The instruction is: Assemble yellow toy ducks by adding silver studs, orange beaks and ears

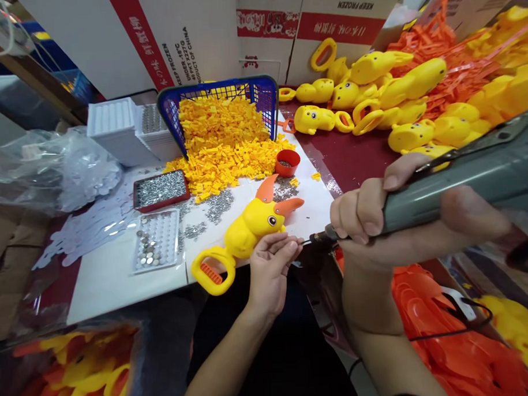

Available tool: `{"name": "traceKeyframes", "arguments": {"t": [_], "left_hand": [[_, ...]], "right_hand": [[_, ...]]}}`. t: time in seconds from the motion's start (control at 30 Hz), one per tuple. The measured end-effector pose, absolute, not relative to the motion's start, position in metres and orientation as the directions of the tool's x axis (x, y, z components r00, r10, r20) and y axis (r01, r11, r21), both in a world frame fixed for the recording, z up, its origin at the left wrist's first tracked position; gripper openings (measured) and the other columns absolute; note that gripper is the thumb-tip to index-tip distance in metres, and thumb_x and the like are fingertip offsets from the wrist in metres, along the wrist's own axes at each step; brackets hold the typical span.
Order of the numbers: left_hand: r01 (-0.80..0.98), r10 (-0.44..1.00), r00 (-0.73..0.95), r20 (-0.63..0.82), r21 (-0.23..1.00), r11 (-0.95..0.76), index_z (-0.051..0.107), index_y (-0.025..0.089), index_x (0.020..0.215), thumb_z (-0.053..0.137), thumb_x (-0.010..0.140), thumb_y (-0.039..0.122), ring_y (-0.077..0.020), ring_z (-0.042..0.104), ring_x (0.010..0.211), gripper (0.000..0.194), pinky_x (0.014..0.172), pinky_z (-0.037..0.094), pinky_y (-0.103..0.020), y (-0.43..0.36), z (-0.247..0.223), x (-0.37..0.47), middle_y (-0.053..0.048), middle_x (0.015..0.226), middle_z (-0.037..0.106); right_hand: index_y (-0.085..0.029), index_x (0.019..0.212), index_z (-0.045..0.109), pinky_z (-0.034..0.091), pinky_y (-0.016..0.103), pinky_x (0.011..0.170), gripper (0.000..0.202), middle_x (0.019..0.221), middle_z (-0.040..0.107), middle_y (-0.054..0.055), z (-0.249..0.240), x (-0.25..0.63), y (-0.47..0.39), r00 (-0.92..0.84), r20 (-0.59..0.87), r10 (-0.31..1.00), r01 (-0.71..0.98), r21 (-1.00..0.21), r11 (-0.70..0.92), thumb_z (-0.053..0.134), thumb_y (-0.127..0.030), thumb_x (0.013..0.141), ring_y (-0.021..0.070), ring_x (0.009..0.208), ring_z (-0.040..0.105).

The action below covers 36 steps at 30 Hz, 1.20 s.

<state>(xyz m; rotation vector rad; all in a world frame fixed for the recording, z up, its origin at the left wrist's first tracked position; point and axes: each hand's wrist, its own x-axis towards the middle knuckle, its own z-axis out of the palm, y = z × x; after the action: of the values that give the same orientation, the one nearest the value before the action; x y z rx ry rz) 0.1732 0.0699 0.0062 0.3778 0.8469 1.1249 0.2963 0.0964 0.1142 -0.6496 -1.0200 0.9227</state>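
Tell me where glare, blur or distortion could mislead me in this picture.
Head view: the wide lens seems to stretch the power screwdriver near the right edge; glare streaks the plastic bag at left; the loose parts at lower left look soft and hazy; the lap sinks into near-black. The toy duck reads clearly, but whatever the left hand pinches is too small to tell.

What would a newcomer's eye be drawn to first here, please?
Probably the big green power tool in the right hand, its tip at the left hand's fingertips. Next, the yellow duck toy with its orange beak, mid-table, and behind it the blue basket with yellow pieces heaped out in front.
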Motion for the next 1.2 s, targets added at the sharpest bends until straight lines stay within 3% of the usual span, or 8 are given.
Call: {"name": "traceKeyframes", "arguments": {"t": [0.33,0.77,0.87,0.97,1.0,1.07,1.13,1.2], "left_hand": [[-0.697,0.835,0.275,-0.476,0.5,0.515,0.066,0.019,0.085,0.096,0.051,0.03,-0.0135,0.077,0.083,0.046,0.077,0.063,-0.021,0.065,0.016,0.172,0.003,0.08,0.077],[-0.655,0.872,0.227,-0.435,0.594,0.466,0.064,0.018,0.091,0.091,0.064,0.038,-0.0172,0.078,0.088,0.043,0.078,0.063,-0.024,0.063,0.016,0.171,-0.003,0.096,0.079],[-0.571,0.943,0.16,-0.291,0.752,0.329,0.063,0.019,0.101,0.075,0.085,0.042,-0.0197,0.079,0.087,0.031,0.08,0.065,-0.032,0.061,0.019,0.157,-0.009,0.114,0.076],[-0.154,0.985,-0.003,0.174,0.973,-0.172,0.062,0.021,0.111,0.064,0.095,0.029,-0.023,0.077,0.097,0.018,0.09,0.063,-0.04,0.065,0.022,0.138,-0.01,0.118,0.075],[0.074,0.933,0.015,0.358,0.931,-0.358,0.063,0.021,0.115,0.065,0.094,0.026,-0.0259,0.075,0.106,0.021,0.096,0.06,-0.044,0.069,0.022,0.133,-0.011,0.119,0.074],[0.488,0.815,0.18,0.55,0.669,-0.56,0.063,0.019,0.125,0.071,0.09,0.026,-0.0375,0.062,0.127,0.036,0.106,0.052,-0.056,0.08,0.021,0.131,-0.018,0.132,0.068],[0.746,0.796,0.325,0.51,0.38,-0.548,0.059,0.016,0.136,0.072,0.089,0.031,-0.0498,0.048,0.137,0.051,0.106,0.045,-0.069,0.092,0.019,0.134,-0.024,0.146,0.057],[0.861,0.819,0.372,0.436,0.168,-0.48,0.057,0.018,0.142,0.067,0.092,0.03,-0.0527,0.049,0.136,0.052,0.103,0.047,-0.069,0.103,0.015,0.139,-0.024,0.15,0.052]], "right_hand": [[-0.025,0.077,0.059,0.039,0.029,0.032,0.023,0.04,0.046,-0.006,0.114,0.298,0.087,0.192,0.406,0.893,-0.369,-0.813,0.449,0.065,-0.048,0.077,0.0133,0.028,0.038],[-0.026,0.082,0.061,0.047,0.034,0.04,0.018,0.048,0.058,-0.003,0.118,0.302,0.082,0.046,0.441,0.896,-0.323,-0.842,0.431,0.068,-0.043,0.081,0.0164,0.035,0.049],[-0.026,0.083,0.06,0.044,0.031,0.038,0.02,0.047,0.056,-0.005,0.115,0.301,0.085,0.082,0.455,0.887,-0.327,-0.828,0.455,0.066,-0.044,0.081,0.0145,0.033,0.045],[-0.025,0.08,0.058,0.042,0.029,0.036,0.02,0.044,0.051,-0.006,0.113,0.298,0.088,0.167,0.471,0.866,-0.326,-0.803,0.499,0.063,-0.044,0.08,0.0129,0.031,0.04],[-0.024,0.079,0.058,0.04,0.029,0.035,0.02,0.043,0.05,-0.006,0.112,0.296,0.089,0.196,0.478,0.856,-0.324,-0.792,0.517,0.062,-0.044,0.079,0.0126,0.03,0.039],[-0.024,0.079,0.058,0.038,0.027,0.034,0.019,0.043,0.05,-0.007,0.111,0.292,0.092,0.246,0.492,0.835,-0.32,-0.772,0.549,0.063,-0.043,0.079,0.0119,0.029,0.038],[-0.023,0.079,0.058,0.037,0.026,0.033,0.02,0.043,0.05,-0.007,0.109,0.289,0.096,0.283,0.499,0.819,-0.313,-0.759,0.571,0.064,-0.042,0.079,0.0114,0.028,0.038],[-0.023,0.078,0.059,0.037,0.026,0.033,0.02,0.043,0.05,-0.007,0.107,0.287,0.099,0.315,0.502,0.805,-0.302,-0.751,0.586,0.065,-0.042,0.079,0.0112,0.028,0.038]]}}
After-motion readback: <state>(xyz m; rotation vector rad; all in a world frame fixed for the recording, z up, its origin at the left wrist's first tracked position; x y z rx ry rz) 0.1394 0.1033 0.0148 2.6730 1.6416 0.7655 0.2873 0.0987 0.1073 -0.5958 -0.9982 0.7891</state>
